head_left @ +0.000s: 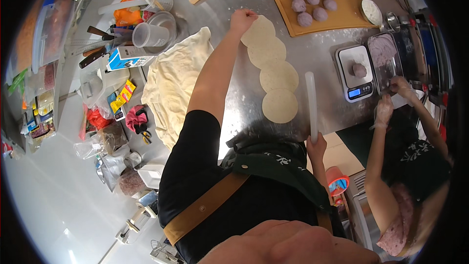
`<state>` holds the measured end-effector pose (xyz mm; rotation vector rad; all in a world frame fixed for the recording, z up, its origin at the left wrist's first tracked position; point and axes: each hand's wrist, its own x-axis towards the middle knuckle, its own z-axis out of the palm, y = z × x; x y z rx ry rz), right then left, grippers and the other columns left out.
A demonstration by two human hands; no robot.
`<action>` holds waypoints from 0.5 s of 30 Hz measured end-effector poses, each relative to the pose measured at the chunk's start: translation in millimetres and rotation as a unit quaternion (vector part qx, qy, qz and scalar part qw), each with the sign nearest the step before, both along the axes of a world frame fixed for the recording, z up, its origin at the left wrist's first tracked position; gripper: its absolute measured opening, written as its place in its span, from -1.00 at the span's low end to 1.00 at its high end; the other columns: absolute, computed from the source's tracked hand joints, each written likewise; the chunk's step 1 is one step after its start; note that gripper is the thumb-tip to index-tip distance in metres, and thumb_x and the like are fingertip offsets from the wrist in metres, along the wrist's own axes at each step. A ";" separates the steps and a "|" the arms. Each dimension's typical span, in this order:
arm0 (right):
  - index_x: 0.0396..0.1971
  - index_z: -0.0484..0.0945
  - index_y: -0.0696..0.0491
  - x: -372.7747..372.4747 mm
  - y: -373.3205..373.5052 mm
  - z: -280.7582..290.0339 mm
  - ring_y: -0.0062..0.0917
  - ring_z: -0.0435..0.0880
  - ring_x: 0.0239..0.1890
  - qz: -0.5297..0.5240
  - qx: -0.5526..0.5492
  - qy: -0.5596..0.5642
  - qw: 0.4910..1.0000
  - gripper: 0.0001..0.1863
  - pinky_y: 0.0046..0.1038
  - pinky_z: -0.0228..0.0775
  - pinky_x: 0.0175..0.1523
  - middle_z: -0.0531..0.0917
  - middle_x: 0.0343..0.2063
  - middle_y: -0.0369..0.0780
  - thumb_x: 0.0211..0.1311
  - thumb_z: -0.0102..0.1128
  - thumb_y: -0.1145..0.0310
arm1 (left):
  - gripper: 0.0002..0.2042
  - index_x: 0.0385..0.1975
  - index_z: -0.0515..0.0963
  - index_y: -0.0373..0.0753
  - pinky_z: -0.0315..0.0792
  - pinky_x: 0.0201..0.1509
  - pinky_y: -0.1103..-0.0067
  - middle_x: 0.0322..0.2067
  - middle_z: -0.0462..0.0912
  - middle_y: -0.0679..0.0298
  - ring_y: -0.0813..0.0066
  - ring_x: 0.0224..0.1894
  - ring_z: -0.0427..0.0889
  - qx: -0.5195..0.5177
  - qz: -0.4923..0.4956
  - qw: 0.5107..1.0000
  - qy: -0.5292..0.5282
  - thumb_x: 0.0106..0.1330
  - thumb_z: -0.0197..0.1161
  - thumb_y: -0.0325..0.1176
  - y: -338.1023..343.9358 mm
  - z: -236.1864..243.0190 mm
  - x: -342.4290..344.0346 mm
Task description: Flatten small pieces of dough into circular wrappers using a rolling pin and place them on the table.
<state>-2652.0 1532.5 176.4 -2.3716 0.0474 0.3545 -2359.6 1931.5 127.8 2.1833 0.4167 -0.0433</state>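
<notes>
My left hand pinches the edge of the farthest dough round, at the top of a column of several pale, overlapping rounds on the steel table. Low on the right, at the table's front edge, my right hand grips the lower end of a long white rolling pin, which points away from me beside the rounds. A rumpled sheet of cream cloth or dough lies left of my left arm.
A tan mat holds several purple balls and a bowl of white powder. A co-worker's gloved hands are at the right, by a scale and purple-filled tray. Containers, knives, a carton and packets crowd the left.
</notes>
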 end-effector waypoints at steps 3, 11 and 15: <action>-0.42 0.45 0.18 -3.1 -3.1 -2.0 -0.15 0.51 -0.56 -0.002 0.002 0.003 1.000 -0.81 -0.32 0.32 -0.44 0.49 -0.65 -0.03 -0.05 0.15 0.41 | -0.79 -0.37 0.62 -0.23 0.44 -0.29 0.59 -0.49 0.64 0.23 0.49 -0.43 0.58 0.022 -0.004 1.000 -0.001 0.02 0.28 -0.29 -1.7 -1.2 1.4; -0.44 0.43 0.18 3.3 -1.1 0.0 -0.14 0.52 -0.54 0.026 0.008 -0.024 0.999 -0.81 -0.30 0.32 -0.43 0.49 -0.64 -0.02 -0.06 0.16 0.41 | -0.78 -0.27 0.56 -0.27 0.43 -0.21 0.56 -0.42 0.63 0.21 0.46 -0.34 0.59 -0.102 0.167 0.973 -0.126 0.16 0.17 -0.29 11.9 2.9 -16.2; -0.44 0.44 0.18 2.4 -5.2 -4.6 -0.12 0.53 -0.50 0.025 0.004 -0.048 0.999 -0.80 -0.27 0.32 -0.39 0.51 -0.60 -0.01 -0.07 0.18 0.40 | -0.75 -0.33 0.55 -0.35 0.38 -0.23 0.64 -0.45 0.60 0.26 0.59 -0.35 0.52 -0.086 0.162 0.973 -0.139 0.22 0.14 -0.25 -5.0 47.4 -90.6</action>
